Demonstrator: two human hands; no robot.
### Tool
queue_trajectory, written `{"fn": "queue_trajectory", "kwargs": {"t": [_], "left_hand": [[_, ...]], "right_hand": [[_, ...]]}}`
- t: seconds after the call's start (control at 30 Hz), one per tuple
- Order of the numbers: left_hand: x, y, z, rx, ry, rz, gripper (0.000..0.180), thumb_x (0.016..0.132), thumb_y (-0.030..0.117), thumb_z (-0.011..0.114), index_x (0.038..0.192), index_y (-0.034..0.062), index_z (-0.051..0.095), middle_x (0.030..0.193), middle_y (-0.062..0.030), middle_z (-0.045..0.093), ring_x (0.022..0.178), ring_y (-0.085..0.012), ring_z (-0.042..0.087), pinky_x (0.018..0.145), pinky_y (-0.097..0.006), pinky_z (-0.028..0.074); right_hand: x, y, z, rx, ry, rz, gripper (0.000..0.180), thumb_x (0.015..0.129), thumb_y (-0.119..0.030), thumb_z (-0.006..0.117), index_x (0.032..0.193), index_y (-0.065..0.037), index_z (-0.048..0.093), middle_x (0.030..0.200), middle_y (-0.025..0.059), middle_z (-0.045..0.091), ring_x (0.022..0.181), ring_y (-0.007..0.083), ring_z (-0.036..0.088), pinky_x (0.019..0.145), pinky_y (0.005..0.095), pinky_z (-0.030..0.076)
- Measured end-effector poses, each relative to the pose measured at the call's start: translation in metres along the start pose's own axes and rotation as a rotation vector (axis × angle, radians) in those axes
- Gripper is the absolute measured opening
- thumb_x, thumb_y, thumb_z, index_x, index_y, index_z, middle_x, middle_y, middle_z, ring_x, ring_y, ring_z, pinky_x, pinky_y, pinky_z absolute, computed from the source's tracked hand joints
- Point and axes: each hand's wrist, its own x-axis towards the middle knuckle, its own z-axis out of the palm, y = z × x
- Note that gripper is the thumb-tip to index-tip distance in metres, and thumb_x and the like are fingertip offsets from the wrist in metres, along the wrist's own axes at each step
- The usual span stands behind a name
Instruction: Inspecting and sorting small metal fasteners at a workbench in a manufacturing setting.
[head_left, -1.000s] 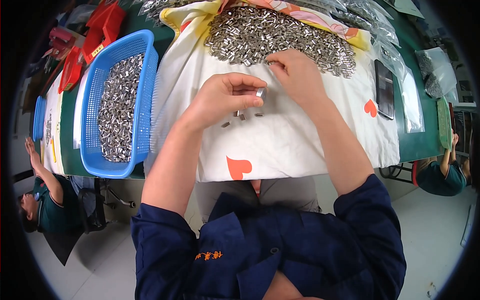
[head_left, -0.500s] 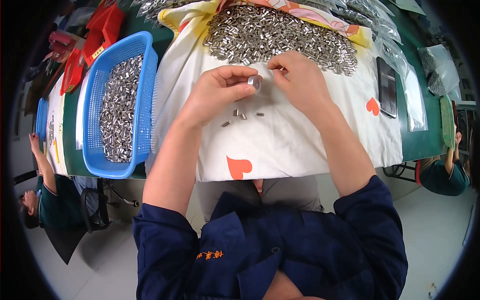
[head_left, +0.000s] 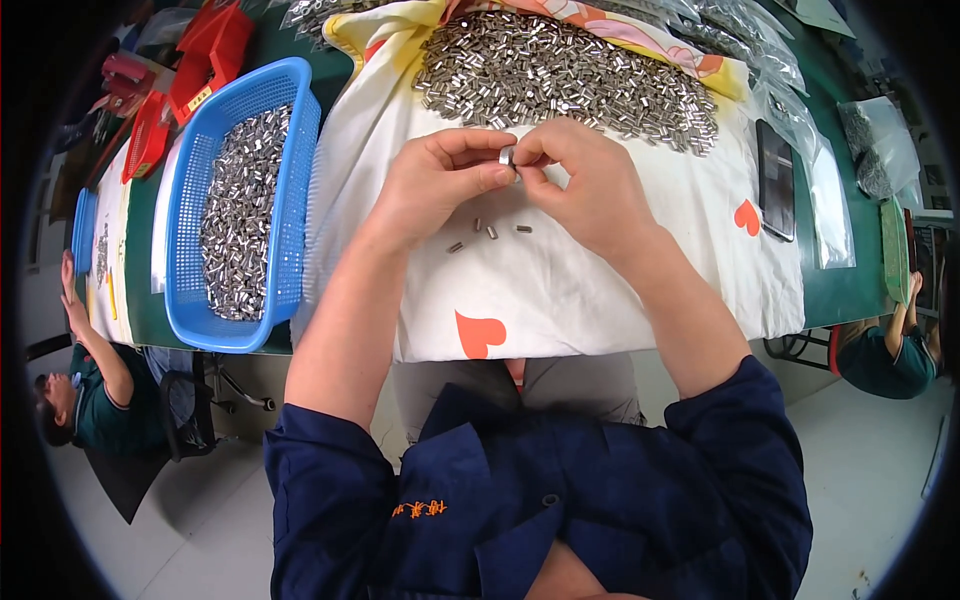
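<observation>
A small silver ring [head_left: 507, 156] is pinched between the thumb and fingers of my left hand [head_left: 425, 185]. My right hand [head_left: 592, 185] meets it from the right, thumb and forefinger closed at the ring's edge. What those right fingertips hold, if anything, is hidden. Several loose metal cylinders [head_left: 491, 232] lie on the white cloth [head_left: 590, 300] below my hands. Just beyond my fingers spreads a large heap of similar short shiny cylinders [head_left: 570, 85].
On the left stands a blue plastic basket [head_left: 308, 190] filled with small metal cylinders. Red bins [head_left: 212, 50] sit behind it. A dark phone [head_left: 775, 180] and clear bags of parts [head_left: 875, 150] lie on the right. Other people work at both sides.
My right hand has come down and left from the heap's edge to the ring, its fingertips now meeting it. The ring has turned more edge-on in my left fingers.
</observation>
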Motion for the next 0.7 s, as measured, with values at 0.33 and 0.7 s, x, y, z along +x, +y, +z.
{"fn": "queue_trajectory", "kwargs": {"t": [0.33,0.7], "left_hand": [[-0.006,0.007,0.005,0.103,-0.06,-0.064,0.029,0.074,0.001,0.062,0.102,-0.0021,0.056,0.091,-0.0066,0.061,0.081,-0.0111,0.058,0.073,-0.023,0.047],[-0.004,0.004,0.008,0.219,-0.076,-0.052,0.027,0.073,0.002,0.064,0.1,0.0003,0.059,0.089,-0.0018,0.061,0.08,-0.0066,0.056,0.072,-0.019,0.045]], "right_hand": [[0.012,0.011,-0.018,0.376,-0.324,0.442,0.009,0.072,-0.006,0.064,0.078,-0.003,0.058,0.071,-0.0019,0.057,0.065,0.0049,0.05,0.061,0.019,0.042],[0.009,0.045,0.002,-0.478,0.008,0.017,0.01,0.072,-0.01,0.057,0.079,-0.008,0.063,0.08,0.0068,0.057,0.081,0.0243,0.054,0.073,0.0346,0.043]]}}
